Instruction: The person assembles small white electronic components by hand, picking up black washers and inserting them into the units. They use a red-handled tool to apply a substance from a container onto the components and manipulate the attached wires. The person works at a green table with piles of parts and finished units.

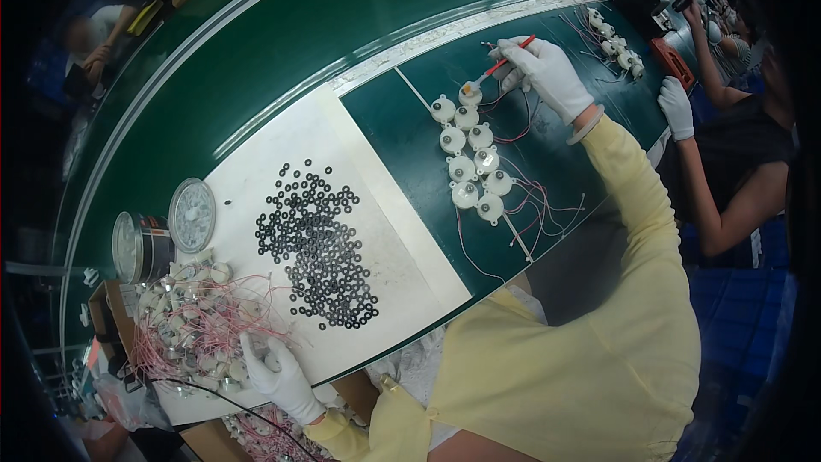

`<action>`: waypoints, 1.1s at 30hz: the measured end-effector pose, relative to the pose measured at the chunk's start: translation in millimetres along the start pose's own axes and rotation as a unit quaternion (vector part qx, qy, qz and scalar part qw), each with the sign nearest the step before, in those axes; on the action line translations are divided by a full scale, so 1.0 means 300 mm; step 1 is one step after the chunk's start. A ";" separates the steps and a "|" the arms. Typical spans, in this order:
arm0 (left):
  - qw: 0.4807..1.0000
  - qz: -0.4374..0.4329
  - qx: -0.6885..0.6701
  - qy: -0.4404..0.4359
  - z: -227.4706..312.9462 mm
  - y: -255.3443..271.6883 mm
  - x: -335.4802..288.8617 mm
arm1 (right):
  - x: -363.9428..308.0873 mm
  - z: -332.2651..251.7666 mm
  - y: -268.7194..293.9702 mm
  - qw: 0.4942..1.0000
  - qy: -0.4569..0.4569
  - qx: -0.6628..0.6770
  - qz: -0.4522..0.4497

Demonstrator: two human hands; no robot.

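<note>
My right hand [547, 73], in a white glove, is closed around a thin red-handled brush [505, 62]. The brush's pale tip touches or hovers just over the farthest small white motor [469, 92], which has an orange-yellow spot on top. More of these round motors [461, 168] stand in two rows on the green mat, their red and white wires trailing right. My left hand [282, 381], also white-gloved, is at the near edge of a heap of wired motors [188, 316]. Its fingers are apart, with nothing visible between them.
Many black rings [316, 248] lie scattered on a white sheet [402, 265]. A tin [137, 246] and a round lid [192, 215] stand behind the heap. At far right are another motor group [614, 44], an orange-red tool [671, 64] and a co-worker's gloved hand [676, 108].
</note>
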State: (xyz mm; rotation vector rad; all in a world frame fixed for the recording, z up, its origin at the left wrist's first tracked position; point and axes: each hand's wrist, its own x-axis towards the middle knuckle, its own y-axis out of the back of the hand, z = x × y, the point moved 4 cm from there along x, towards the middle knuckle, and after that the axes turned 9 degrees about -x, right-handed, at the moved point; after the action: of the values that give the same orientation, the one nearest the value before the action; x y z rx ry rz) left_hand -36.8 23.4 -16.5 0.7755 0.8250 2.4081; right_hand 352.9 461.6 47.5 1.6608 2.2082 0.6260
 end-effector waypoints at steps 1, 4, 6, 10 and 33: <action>1.000 -0.001 -0.006 0.005 0.000 -0.001 0.000 | -0.002 0.000 0.003 1.000 -0.003 0.000 0.002; 1.000 -0.001 -0.013 0.006 0.001 -0.002 0.001 | -0.010 -0.002 0.015 1.000 -0.010 -0.004 0.010; 1.000 0.002 -0.008 -0.008 0.001 -0.002 0.001 | -0.014 0.002 0.023 1.000 -0.011 -0.011 0.015; 1.000 0.001 0.001 -0.011 0.002 0.002 0.000 | -0.014 -0.019 0.002 0.998 0.002 0.050 0.025; 0.997 0.014 -0.001 -0.070 -0.002 -0.005 0.002 | -0.038 -0.019 -0.078 0.998 -0.002 0.063 -0.016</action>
State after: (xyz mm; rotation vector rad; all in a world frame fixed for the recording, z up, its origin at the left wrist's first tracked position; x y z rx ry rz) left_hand -37.2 24.4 -17.7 0.9489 0.7615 2.3484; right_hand 333.9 444.4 40.3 1.6806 2.3094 0.4834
